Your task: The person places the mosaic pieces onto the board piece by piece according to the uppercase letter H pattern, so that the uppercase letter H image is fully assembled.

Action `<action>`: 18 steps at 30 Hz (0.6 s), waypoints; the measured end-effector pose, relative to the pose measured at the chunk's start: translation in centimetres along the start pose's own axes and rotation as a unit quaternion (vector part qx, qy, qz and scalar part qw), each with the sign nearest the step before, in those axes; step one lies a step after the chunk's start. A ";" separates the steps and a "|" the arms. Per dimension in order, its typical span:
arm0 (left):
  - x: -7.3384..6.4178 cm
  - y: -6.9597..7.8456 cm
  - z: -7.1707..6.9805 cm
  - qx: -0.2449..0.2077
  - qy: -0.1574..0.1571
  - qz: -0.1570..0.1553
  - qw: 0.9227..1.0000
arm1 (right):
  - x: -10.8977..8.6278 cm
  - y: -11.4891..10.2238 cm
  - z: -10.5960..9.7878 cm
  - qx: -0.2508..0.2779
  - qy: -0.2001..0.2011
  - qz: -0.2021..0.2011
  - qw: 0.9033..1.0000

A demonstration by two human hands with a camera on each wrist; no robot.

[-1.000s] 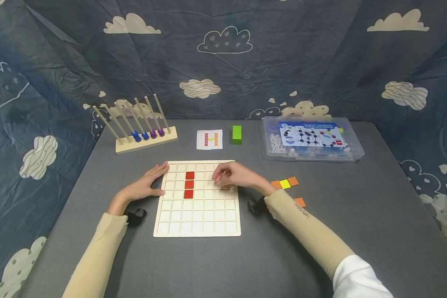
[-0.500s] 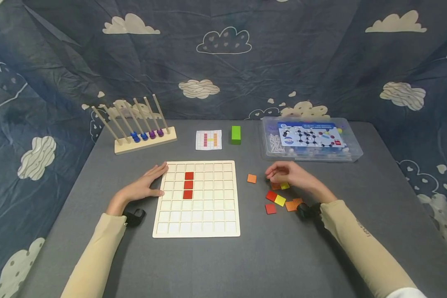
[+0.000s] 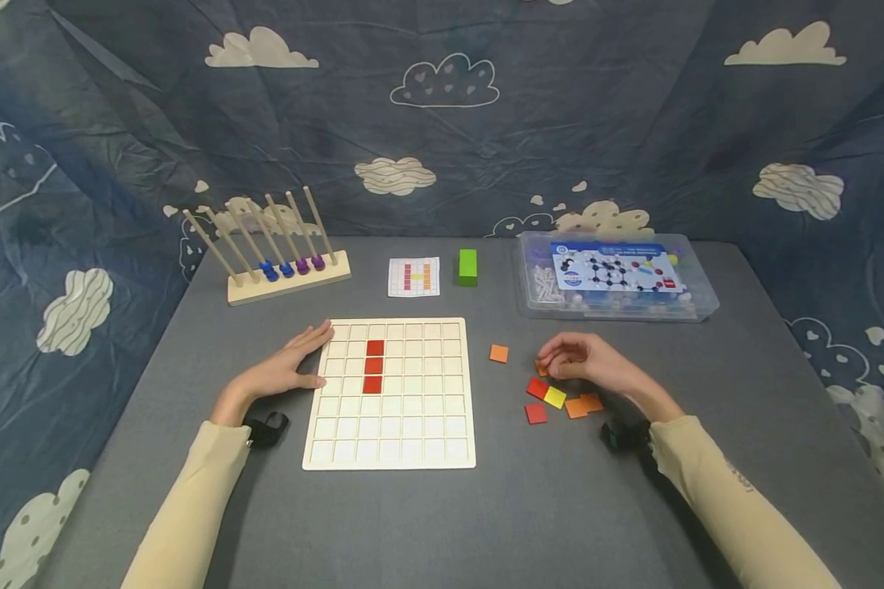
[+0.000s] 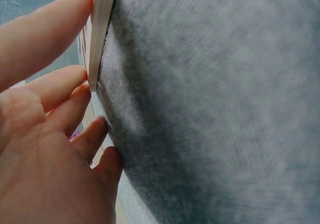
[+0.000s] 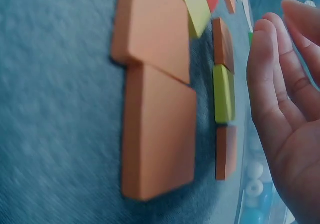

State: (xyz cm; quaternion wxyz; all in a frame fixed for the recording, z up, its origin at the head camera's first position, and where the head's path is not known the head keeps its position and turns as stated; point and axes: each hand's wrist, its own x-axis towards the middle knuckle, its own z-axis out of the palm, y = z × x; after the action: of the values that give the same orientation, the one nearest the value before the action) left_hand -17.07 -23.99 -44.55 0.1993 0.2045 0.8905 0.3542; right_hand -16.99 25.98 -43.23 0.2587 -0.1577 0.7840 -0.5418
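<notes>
A pale gridded board point(image 3: 389, 442) lies flat on the table, with red square tiles point(image 3: 373, 366) stacked in one column. My left hand point(image 3: 283, 368) rests at the board's left edge, fingers spread. In the left wrist view, the thumb and fingertips touch the board's side point(image 4: 102, 29). My right hand point(image 3: 593, 364) hovers low over loose tiles, fingers loosely bent, fingertips near an orange tile point(image 3: 541, 368). In the right wrist view, a row of orange and yellow tiles point(image 5: 223, 94) lies on the table beside the fingers; no tile shows in the hand.
Loose tiles lie right of the board, including a lone orange tile point(image 3: 498, 353), a red tile point(image 3: 536, 414) and a yellow tile point(image 3: 555, 397). Behind stand a peg stand point(image 3: 287, 282), a pattern card point(image 3: 414, 277), a green block point(image 3: 467, 267) and a clear plastic case point(image 3: 619, 278).
My right hand has moved from over the board to the loose tiles on the right, then shifted slightly further right. The left hand and the red tiles on the board stay put.
</notes>
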 end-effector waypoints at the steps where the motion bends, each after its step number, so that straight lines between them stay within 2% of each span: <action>1: 0.0 0.0 0.0 0.000 0.000 0.000 1.000 | 0.0 0.0 0.2 -0.005 -0.005 -0.007 1.000; 5: 0.0 0.0 0.0 -0.001 0.002 0.003 1.000 | 0.0 0.1 0.9 -0.045 -0.012 -0.022 0.999; 9: 0.0 0.0 0.1 -0.004 0.004 0.006 1.000 | 0.0 0.1 1.7 -0.098 -0.004 -0.014 0.995; 18: 0.1 -0.1 0.2 -0.003 0.004 0.004 1.000 | 0.1 0.2 2.7 -0.201 0.033 -0.043 0.978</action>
State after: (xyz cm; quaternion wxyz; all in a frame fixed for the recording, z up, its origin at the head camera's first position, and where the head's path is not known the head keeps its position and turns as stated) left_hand -17.08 -23.95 -44.77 0.1950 0.2064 0.8892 0.3588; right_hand -15.48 23.95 -44.21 0.1721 -0.2215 0.8775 -0.3891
